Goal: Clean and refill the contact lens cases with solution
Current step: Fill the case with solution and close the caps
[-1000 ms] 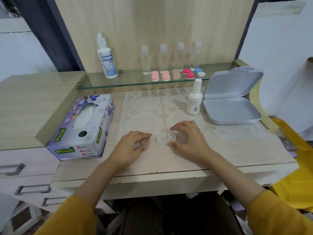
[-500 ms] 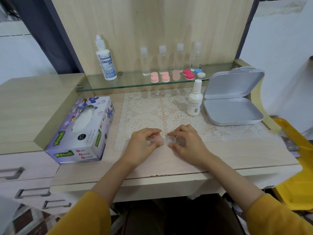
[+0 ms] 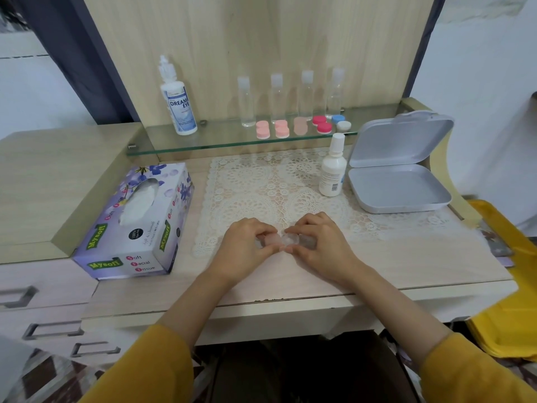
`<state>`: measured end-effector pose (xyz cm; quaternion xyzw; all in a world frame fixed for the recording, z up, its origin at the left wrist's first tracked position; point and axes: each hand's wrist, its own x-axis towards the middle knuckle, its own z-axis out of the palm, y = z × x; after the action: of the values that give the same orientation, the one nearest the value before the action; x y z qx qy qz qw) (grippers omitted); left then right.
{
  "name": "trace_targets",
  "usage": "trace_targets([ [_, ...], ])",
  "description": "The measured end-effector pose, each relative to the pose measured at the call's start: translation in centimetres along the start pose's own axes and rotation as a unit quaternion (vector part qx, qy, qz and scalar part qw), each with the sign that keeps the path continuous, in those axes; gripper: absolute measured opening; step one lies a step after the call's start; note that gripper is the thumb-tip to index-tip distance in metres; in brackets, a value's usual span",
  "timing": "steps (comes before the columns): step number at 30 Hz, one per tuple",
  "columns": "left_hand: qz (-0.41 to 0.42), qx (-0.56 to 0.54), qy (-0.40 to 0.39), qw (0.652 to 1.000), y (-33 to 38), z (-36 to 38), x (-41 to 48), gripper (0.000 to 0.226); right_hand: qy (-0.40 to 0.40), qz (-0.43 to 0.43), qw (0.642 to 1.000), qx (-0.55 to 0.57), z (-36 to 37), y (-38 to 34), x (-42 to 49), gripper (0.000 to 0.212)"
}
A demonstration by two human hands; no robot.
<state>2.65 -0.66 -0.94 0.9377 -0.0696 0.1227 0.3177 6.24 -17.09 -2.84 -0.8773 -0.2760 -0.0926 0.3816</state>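
Note:
A clear contact lens case (image 3: 289,239) lies on the table at the front edge of the lace mat (image 3: 261,184). My left hand (image 3: 247,245) pinches a pale pink cap (image 3: 271,239) over the case's left well. My right hand (image 3: 319,242) grips the case's right side with curled fingers. A small white solution bottle (image 3: 332,167) stands upright behind my hands. A larger Dream Eye solution bottle (image 3: 177,103) stands on the glass shelf (image 3: 220,141). Several more lens cases with pink, red, blue and white caps (image 3: 302,126) sit on that shelf.
A purple tissue box (image 3: 136,225) lies to the left of the mat. An open grey tin (image 3: 398,175) sits at the right. Several clear empty bottles (image 3: 290,97) line the shelf's back. A yellow object (image 3: 508,286) lies beyond the table's right edge.
My left hand moved right from the table top to the case, bringing the pink cap onto its left well. My right hand stayed on the case.

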Motion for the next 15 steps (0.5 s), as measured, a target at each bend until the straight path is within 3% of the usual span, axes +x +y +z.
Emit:
trace_targets([
  [3, -0.001, 0.033, -0.001, 0.999, -0.02, 0.11, 0.14, 0.035, -0.006, 0.004, 1.000, 0.007, 0.05, -0.14, -0.04, 0.061],
  [8, 0.000, 0.003, -0.049, 0.999, -0.06, -0.12, 0.28, 0.030, 0.004, -0.001, 1.000, 0.002, -0.04, 0.10, -0.09, 0.030],
  [11, -0.008, -0.029, -0.089, 0.996, -0.02, -0.49, 0.28, 0.036, 0.006, 0.002, 1.000, 0.000, 0.03, 0.08, -0.09, 0.027],
  [15, -0.053, -0.022, -0.028, 0.998, -0.10, -0.22, 0.02, 0.039, 0.006, 0.005, 1.000, -0.008, 0.02, 0.15, -0.04, 0.028],
])
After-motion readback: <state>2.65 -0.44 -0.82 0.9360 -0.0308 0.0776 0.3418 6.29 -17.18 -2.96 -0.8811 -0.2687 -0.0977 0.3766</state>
